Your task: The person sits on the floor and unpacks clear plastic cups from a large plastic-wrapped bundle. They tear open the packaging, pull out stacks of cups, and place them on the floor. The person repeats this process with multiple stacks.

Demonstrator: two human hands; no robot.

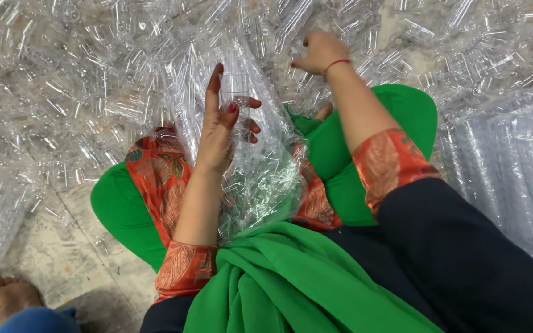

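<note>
Head view, left hand (217, 132) grip around clear cup (235, 92), index finger raised

A worn, mottled grey stone floor (63, 259) lies under evenly spread light, almost wholly covered by heaps of clear plastic cups (63, 74), with clear plastic bags of stacked cups (513, 160) piled along the right side.

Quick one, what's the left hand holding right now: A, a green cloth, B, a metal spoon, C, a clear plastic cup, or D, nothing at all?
C: the left hand has its thumb and fingers closed round a clear plastic cup, held above a clear plastic bag on the lap.
</note>
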